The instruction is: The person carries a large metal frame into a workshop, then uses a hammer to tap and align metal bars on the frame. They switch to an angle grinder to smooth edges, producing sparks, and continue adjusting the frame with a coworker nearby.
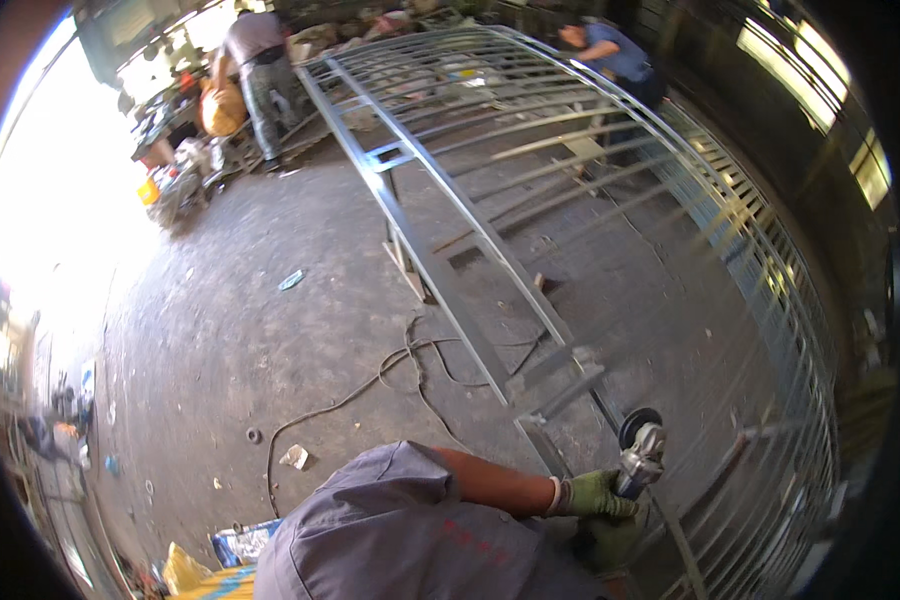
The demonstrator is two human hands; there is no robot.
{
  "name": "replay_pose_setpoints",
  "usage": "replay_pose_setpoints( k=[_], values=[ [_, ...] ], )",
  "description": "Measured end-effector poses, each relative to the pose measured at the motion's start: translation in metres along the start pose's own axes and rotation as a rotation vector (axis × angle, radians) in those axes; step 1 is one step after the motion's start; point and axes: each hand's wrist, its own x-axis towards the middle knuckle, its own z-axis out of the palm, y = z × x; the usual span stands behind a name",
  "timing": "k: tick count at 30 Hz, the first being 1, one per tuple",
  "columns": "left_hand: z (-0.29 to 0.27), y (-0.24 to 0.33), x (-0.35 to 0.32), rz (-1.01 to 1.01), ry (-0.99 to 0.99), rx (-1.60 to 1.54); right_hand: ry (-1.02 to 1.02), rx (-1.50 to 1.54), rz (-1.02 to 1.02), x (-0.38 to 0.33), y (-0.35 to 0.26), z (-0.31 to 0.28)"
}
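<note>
An angle grinder [641,458], silver-headed with a dark round disc [639,428], is held over the near end of a long metal frame [440,270]. Wearing a yellow-green glove, my left hand [592,494] is closed around the grinder's body. My right hand [610,543], also gloved, sits just below it, closed at the grinder's rear; its fingers are partly hidden. The disc is close to the frame's rails, but whether it touches them I cannot tell. Many thin parallel bars [570,180] run across the frame.
Dark cable [380,375] loops over the floor beneath the frame. A support stand [406,272] props its left rail. One person [258,75] bends by piled clutter at the far left; another [620,60] leans over the frame's far right. A yellow bag [185,570] lies lower left.
</note>
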Motion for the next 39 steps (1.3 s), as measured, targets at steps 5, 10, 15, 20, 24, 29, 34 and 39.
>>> replay_pose_setpoints(
  k=[5,10,15,20,24,29,34,39],
  values=[
    [0.046,-0.052,0.128,0.035,-0.143,-0.299,0.204,0.250,0.113,0.027,0.094,-0.070],
    [0.092,-0.071,0.170,-0.096,-0.242,-0.080,0.281,0.699,0.036,0.029,0.152,-0.122],
    [0.167,-0.100,0.197,-0.349,-0.485,-0.049,0.545,0.935,0.225,-0.012,0.197,-0.190],
    [0.223,-0.131,0.225,-0.399,-0.840,0.487,0.799,1.176,0.264,-0.058,0.244,-0.236],
    [0.247,-0.143,0.245,-0.323,-0.841,0.640,0.949,1.301,0.235,-0.086,0.265,-0.258],
    [0.253,-0.164,0.295,0.174,-0.954,1.068,1.078,1.266,0.319,-0.112,0.296,-0.288],
    [0.245,-0.181,0.324,0.077,-0.839,1.004,1.329,1.265,0.326,-0.161,0.305,-0.296],
    [0.272,-0.201,0.338,0.041,-1.015,1.086,1.516,1.230,0.358,-0.227,0.305,-0.306]
  ],
)
